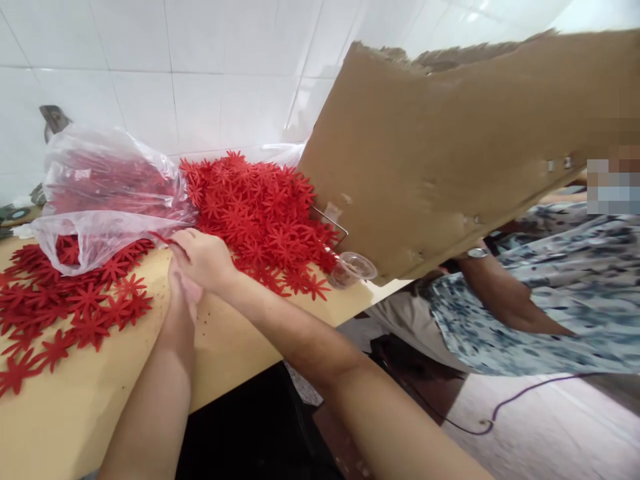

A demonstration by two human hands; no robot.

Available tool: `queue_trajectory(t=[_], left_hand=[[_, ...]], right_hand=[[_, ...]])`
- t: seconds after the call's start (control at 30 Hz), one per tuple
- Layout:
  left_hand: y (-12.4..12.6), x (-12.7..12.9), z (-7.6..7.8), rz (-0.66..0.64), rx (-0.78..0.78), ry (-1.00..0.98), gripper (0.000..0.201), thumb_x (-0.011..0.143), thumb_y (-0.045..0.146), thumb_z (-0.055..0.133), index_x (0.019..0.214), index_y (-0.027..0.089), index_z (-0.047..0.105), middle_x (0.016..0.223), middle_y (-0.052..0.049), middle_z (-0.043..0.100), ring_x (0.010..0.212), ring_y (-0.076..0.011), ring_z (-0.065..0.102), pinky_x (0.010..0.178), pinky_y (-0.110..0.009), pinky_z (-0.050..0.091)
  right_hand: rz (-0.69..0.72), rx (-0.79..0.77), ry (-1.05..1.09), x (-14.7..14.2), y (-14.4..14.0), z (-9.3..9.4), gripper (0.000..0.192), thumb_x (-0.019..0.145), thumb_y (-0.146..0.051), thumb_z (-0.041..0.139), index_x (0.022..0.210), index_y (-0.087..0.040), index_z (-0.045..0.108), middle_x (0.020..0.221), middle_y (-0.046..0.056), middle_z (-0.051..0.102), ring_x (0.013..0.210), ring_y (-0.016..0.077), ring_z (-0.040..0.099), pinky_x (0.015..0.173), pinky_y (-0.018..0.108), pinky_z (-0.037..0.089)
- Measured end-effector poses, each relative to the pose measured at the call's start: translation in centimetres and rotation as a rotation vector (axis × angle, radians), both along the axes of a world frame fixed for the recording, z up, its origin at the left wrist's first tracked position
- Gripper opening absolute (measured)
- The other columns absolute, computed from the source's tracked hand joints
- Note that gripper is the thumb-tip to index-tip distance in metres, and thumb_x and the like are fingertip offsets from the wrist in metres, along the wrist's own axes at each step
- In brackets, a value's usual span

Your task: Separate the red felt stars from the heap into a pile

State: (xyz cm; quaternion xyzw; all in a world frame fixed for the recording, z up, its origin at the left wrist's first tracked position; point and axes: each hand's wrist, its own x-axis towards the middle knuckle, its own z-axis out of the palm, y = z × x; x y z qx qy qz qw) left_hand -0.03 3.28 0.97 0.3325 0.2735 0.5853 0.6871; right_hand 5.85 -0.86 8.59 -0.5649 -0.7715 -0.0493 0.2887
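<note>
My right hand (205,259) is closed, its fingers curled round a thin red flower-shaped cutout (163,238) whose edge sticks out to the left. Just below and partly behind it is my left hand (186,283), close against the right one; its fingers are mostly hidden. Left of the hands, several red flower cutouts (93,303) lie spread and overlapping on the table. A large heap of the same cutouts (250,207) rises behind and to the right of my hands. A clear plastic bag (115,177) filled with red pieces lies at the back left.
A pale yellow table (235,347) bears everything. A big cardboard sheet (440,147) leans up at the right, with a clear plastic cup (353,268) at its foot. Beyond it is another person in a patterned shirt (540,300). A cable (520,393) runs along the floor.
</note>
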Motion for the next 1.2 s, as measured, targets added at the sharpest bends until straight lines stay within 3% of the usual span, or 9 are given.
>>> queue_trajectory(t=[0.1,0.2,0.33,0.5,0.6,0.73,0.8,1.0,1.2], left_hand=[[-0.7,-0.1,0.8,-0.121,-0.077,-0.095,0.052,0.080,0.057,0.027,0.089,0.016,0.057,0.080,-0.005,0.063,0.087,-0.0153,0.060,0.077,-0.028,0.046],[-1.4,0.6,1.1,-0.231,-0.205,-0.169,0.043,0.078,0.052,0.039,0.087,0.015,0.058,0.072,-0.005,0.064,0.078,-0.0157,0.062,0.075,-0.029,0.048],[-1.0,0.8,0.6,-0.084,-0.371,-0.143,0.023,0.082,0.029,0.040,0.078,0.014,0.057,0.061,-0.001,0.063,0.059,-0.0102,0.060,0.067,-0.024,0.048],[0.2,-0.5,-0.6,0.012,-0.306,-0.191,0.023,0.085,0.029,0.038,0.086,0.017,0.056,0.066,0.000,0.064,0.056,-0.0083,0.059,0.059,-0.022,0.047],[0.1,-0.3,-0.9,-0.030,-0.269,-0.175,0.019,0.083,0.028,0.041,0.087,0.018,0.056,0.064,0.002,0.061,0.050,-0.0059,0.055,0.051,-0.018,0.043],[-0.2,0.4,-0.6,-0.058,-0.239,-0.110,0.022,0.079,0.037,0.049,0.079,0.016,0.055,0.050,0.005,0.049,0.037,-0.0025,0.040,0.039,-0.014,0.031],[-0.3,0.5,-0.5,-0.048,-0.219,-0.068,0.029,0.077,0.045,0.049,0.073,0.016,0.052,0.043,0.007,0.042,0.032,-0.0017,0.031,0.036,-0.014,0.025],[-0.5,0.4,-0.4,-0.031,-0.154,0.127,0.052,0.073,0.064,0.036,0.055,0.016,0.046,0.031,0.008,0.028,0.026,-0.0032,0.023,0.032,-0.016,0.020],[-0.5,0.7,0.0,0.069,-0.238,0.093,0.055,0.079,0.061,0.027,0.068,0.015,0.055,0.054,-0.002,0.056,0.057,-0.0114,0.058,0.053,-0.022,0.046]], right_hand=[[-0.070,-0.062,-0.172,2.6,0.1,-1.9,0.031,0.088,-0.029,0.030,0.099,-0.016,0.055,0.092,0.008,0.062,0.080,0.0186,0.059,0.063,0.027,0.041],[-0.058,-0.109,-0.285,3.1,-0.4,-3.9,0.032,0.087,-0.021,0.027,0.103,-0.014,0.054,0.095,0.012,0.062,0.080,0.0208,0.060,0.061,0.028,0.041],[0.060,-0.231,-0.236,3.1,-1.1,-4.9,0.029,0.085,-0.023,0.035,0.103,-0.015,0.056,0.101,0.011,0.063,0.085,0.0197,0.060,0.068,0.028,0.042],[0.146,-0.244,-0.114,7.1,0.4,-1.7,0.023,0.083,-0.029,0.044,0.090,-0.018,0.063,0.088,0.006,0.066,0.083,0.0152,0.059,0.076,0.027,0.042],[-0.109,-0.089,-0.098,11.8,3.6,1.9,0.027,0.082,-0.031,0.043,0.087,-0.015,0.064,0.090,0.009,0.064,0.088,0.0191,0.058,0.082,0.035,0.042],[-0.445,0.112,-0.064,16.0,7.2,4.3,0.053,0.083,-0.046,0.031,0.091,-0.005,0.064,0.130,0.019,0.039,0.118,0.0306,0.038,0.091,0.048,0.031],[-0.409,0.181,-0.013,15.3,7.3,3.7,0.057,0.083,-0.047,0.027,0.094,-0.004,0.063,0.137,0.018,0.030,0.124,0.0318,0.030,0.092,0.049,0.028],[0.001,0.097,0.354,5.4,4.9,-2.0,0.044,0.079,-0.047,0.045,0.099,-0.012,0.062,0.117,0.017,0.052,0.113,0.0232,0.045,0.097,0.041,0.034],[0.098,-0.291,0.808,0.9,5.6,-6.4,0.057,0.081,-0.060,0.025,0.079,-0.016,0.061,0.067,0.004,0.059,0.072,0.0164,0.057,0.071,0.031,0.045]])
